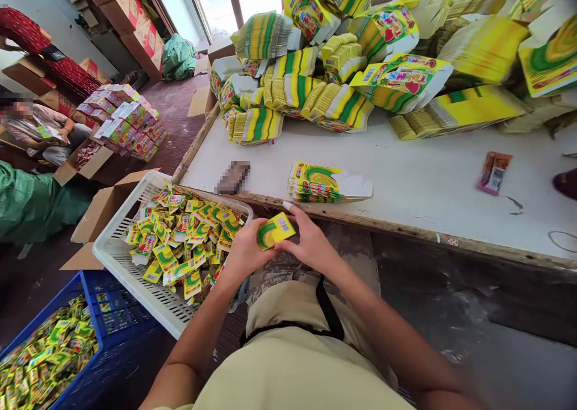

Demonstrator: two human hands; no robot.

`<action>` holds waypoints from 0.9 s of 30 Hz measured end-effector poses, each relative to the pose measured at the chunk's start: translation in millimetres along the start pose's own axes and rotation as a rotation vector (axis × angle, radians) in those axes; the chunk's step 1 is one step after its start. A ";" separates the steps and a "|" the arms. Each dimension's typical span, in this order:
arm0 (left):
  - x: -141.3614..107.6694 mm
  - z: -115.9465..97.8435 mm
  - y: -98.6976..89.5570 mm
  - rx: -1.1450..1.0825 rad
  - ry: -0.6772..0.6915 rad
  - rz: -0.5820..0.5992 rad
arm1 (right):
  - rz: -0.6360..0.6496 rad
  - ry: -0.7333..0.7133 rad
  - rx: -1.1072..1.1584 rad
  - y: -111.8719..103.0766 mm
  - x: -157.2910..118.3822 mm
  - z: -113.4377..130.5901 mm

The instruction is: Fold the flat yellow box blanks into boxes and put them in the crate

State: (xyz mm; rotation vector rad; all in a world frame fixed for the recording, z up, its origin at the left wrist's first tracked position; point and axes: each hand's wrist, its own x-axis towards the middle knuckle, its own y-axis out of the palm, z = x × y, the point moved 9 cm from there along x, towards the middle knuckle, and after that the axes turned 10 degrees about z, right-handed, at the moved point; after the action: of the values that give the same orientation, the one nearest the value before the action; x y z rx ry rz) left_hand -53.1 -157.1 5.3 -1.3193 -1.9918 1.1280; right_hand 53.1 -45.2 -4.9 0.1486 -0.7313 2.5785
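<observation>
Between my two hands is a small yellow and green carton, held over my lap just short of the table edge. My left hand grips its left end with the fingers closed round it. My right hand holds the other end, thumb below and index finger raised along the top. Just beyond the hands, a short stack of flat cartons lies on the table with white flaps pointing right. Left of my hands, a white plastic basket holds many small yellow cartons.
Bundles of flat cartons are heaped along the back of the white table. A small wrapped packet lies to the right. A blue crate of cartons stands lower left. Another person sits far left near stacked boxes.
</observation>
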 end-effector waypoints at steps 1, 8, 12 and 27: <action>-3.3 12.1 -6.1 0.020 -0.049 -0.020 | -0.039 -0.001 -0.039 -11.4 3.0 -3.5; -31.0 86.5 -66.5 0.304 -0.393 -0.306 | -0.302 0.251 -0.488 -101.4 18.9 -69.0; -16.6 62.5 -40.0 0.093 -0.168 -0.192 | -0.276 0.230 -0.526 -99.4 23.9 -81.1; 24.0 -9.3 5.1 -1.225 0.042 -0.479 | 0.090 0.062 0.562 42.3 -10.8 23.2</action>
State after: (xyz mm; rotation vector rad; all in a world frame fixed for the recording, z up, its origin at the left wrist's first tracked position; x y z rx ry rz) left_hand -53.3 -130.8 5.1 -1.1398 -2.8311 -0.4737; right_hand 43.2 -93.6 -7.5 0.2108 0.0270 2.7936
